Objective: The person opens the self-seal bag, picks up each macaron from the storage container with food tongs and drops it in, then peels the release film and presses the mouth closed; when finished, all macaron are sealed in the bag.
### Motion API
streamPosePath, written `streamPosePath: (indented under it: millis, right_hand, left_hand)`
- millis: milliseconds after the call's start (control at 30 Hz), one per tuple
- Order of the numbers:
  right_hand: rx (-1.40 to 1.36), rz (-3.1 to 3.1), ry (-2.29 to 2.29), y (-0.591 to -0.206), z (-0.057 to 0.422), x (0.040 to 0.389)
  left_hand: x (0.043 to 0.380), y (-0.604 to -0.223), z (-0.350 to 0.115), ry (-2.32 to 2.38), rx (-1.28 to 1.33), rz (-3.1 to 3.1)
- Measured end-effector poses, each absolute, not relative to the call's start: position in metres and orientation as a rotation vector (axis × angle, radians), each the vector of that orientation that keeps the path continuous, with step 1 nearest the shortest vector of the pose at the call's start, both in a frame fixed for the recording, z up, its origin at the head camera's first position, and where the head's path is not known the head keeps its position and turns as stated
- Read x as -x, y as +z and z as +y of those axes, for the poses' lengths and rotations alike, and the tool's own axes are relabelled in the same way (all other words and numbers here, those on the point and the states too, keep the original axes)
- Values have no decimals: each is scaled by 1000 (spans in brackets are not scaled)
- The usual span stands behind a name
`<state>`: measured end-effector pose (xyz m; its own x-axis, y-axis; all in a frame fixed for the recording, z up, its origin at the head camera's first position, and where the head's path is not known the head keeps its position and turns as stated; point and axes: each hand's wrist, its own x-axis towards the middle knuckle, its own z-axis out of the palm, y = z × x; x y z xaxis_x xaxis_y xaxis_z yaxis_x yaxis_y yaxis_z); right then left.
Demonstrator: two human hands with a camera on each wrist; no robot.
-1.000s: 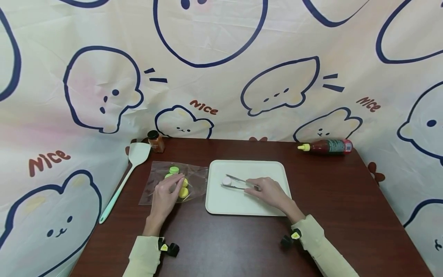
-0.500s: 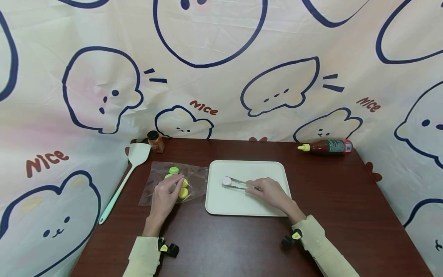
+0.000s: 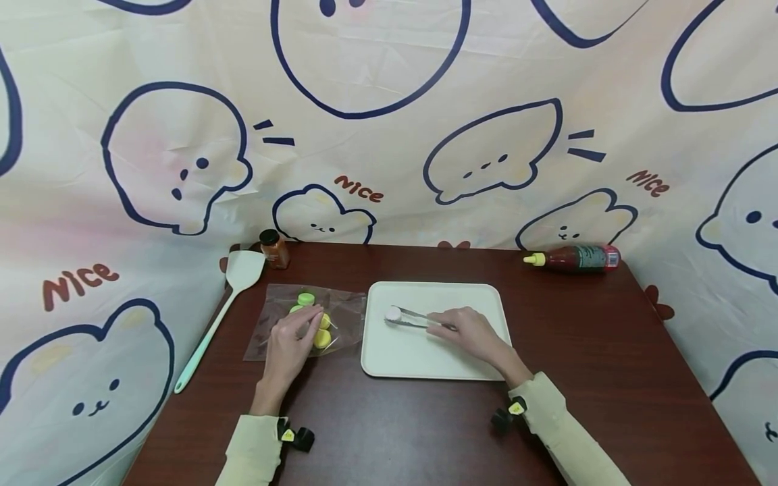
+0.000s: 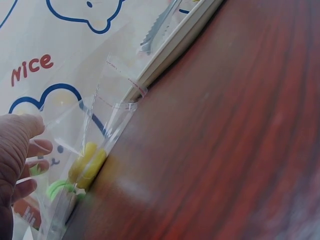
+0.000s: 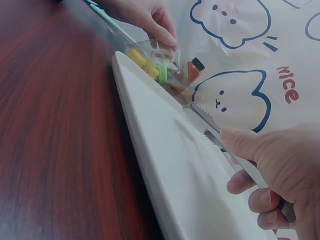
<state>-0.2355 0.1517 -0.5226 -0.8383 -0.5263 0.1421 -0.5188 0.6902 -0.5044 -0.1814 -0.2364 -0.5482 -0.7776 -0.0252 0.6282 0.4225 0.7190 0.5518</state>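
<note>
My left hand (image 3: 290, 341) pinches the upper film of a clear plastic bag (image 3: 346, 310), which lies on the table. Inside the bag are several green macaron-shaped pieces (image 3: 306, 299) and yellow macaron-shaped pieces (image 3: 322, 339), some hidden behind my fingers. My right hand (image 3: 471, 332) holds metal tongs (image 5: 216, 130) with serrated tips over the white tray (image 3: 425, 361). Between the tips is a white round piece (image 3: 393, 314), close above the tray's left half. Whether it touches the tray I cannot tell.
A white spatula (image 3: 243, 270) with a pale green handle lies left of the bag. Behind it stands a small black-capped jar (image 3: 276, 253). A red sauce bottle (image 3: 574, 258) with a yellow nozzle lies at the table's back right. Patterned cloth surrounds the table (image 3: 377, 432).
The tongs have drawn together on the white round piece, and my right hand has moved slightly left with it. My left hand stays in place at the bag.
</note>
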Motion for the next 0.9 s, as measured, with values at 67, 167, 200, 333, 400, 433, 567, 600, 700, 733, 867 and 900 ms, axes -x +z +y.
streamPosePath:
  millis: [67, 167, 200, 333, 400, 433, 567, 600, 700, 733, 867, 900]
  right_hand:
    - [895, 2873, -862, -521, 148, 236]
    - [903, 2865, -870, -518, 140, 238]
    - [909, 2862, -870, -518, 138, 238]
    - [955, 2849, -867, -518, 127, 241]
    - [995, 2834, -882, -518, 122, 243]
    - [1016, 2827, -886, -518, 119, 244]
    - [1097, 2788, -883, -520, 107, 251]
    - [1110, 2780, -878, -521, 103, 253]
    - [1150, 2761, -851, -521, 92, 260]
    - [1162, 2758, -842, -521, 88, 263]
    - [1184, 2743, -804, -520, 74, 271]
    - [1182, 2736, -801, -520, 72, 272]
  left_hand:
    - [181, -547, -236, -943, 302, -2299]
    - [181, -547, -237, -946, 303, -2292]
    - [181, -547, -237, -946, 306, -2286]
    - [180, -547, -238, -945, 315, -2267]
    - [180, -547, -238, -950, 316, -2264]
    - [180, -547, -238, -947, 317, -2263]
    - [179, -547, -238, -952, 307, -2278]
    - [179, -547, -238, -953, 303, -2284]
    - [178, -545, -238, -955, 291, -2297]
    - [178, -545, -238, -954, 285, -2303]
    - [179, -544, -236, -939, 293, -2290]
    - [179, -543, -236, -935, 300, -2286]
